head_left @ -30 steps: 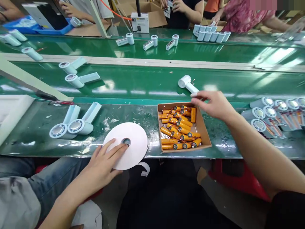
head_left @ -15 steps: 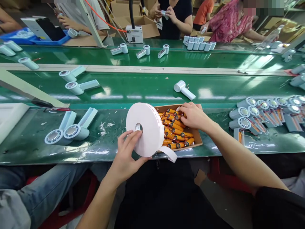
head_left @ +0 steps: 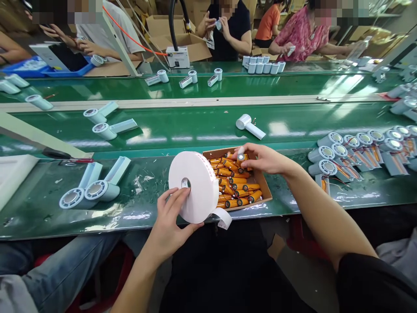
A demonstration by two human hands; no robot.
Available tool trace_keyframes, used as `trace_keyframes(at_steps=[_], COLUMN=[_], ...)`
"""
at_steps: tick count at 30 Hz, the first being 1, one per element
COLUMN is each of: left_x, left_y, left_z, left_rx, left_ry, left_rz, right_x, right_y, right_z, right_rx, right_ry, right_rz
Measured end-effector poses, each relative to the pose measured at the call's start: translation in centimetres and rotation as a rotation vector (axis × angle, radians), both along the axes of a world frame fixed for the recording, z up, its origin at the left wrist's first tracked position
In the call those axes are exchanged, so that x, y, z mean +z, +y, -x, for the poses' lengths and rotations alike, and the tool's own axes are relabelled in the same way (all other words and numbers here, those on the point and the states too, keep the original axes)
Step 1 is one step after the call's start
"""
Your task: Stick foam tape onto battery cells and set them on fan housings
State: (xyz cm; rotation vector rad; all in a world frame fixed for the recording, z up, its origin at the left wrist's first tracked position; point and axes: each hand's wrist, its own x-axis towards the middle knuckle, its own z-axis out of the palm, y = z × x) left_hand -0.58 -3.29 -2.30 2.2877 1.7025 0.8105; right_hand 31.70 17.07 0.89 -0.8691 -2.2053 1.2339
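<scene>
A big roll of white tape [head_left: 195, 200] stands on its edge in my left hand [head_left: 172, 213], with fingers at its core hole and the thumb under its lower rim. Its loose end [head_left: 224, 218] curls out at the lower right. Just right of the roll, a cardboard box [head_left: 265, 184] holds several orange-wrapped batteries [head_left: 239, 180] with thin red and black wires. Over the back of this box, my right hand [head_left: 260, 158] pinches one orange battery [head_left: 241, 159] between thumb and fingers. A white cover shows on one fingertip.
Pale blue fan housings [head_left: 102, 190] lie on the bench to the left, and several more [head_left: 325, 167] are grouped at right. A single housing [head_left: 250, 126] rests on the green belt [head_left: 182, 124]. Co-workers [head_left: 228, 26] sit across the line. A slanted metal post [head_left: 42, 134] rises at left.
My right hand has lifted slightly from the batteries, and one battery now shows between its fingers. The left hand keeps hold of the tape roll. The camera view has shifted a little.
</scene>
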Motion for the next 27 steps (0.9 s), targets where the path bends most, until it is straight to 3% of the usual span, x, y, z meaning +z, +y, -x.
trace_keyframes(at_steps=[4, 10, 15, 18, 23, 27], left_x=[0.1, 0.5, 0.8, 1.0, 1.3, 1.7], left_y=[0.0, 0.0, 0.2, 0.3, 0.4, 0.4], left_z=[0.0, -0.3, -0.9, -1.4, -2.4, -2.9], left_rx=[0.04, 0.146, 0.175, 0.208, 0.23, 0.241], left_ry=[0.044, 0.161, 0.178, 0.183, 0.212, 0.244], left_rz=[-0.074, -0.237, -0.332, -0.363, -0.413, -0.476], right_x=[0.9, 2.5, 2.8, 2.3, 0.9, 0.2], right_y=[-3.0, -7.7, -10.5, -11.9, -13.7, -13.9], right_z=[1.5, 3.4, 4.4, 5.4, 7.5, 8.3], right_rx=[-0.184, -0.263, -0.18, -0.244, -0.454, -0.39], right_ry=[0.448, 0.478, 0.611, 0.646, 0.508, 0.388], right_rz=[0.243, 0.304, 0.447, 0.375, 0.124, 0.123])
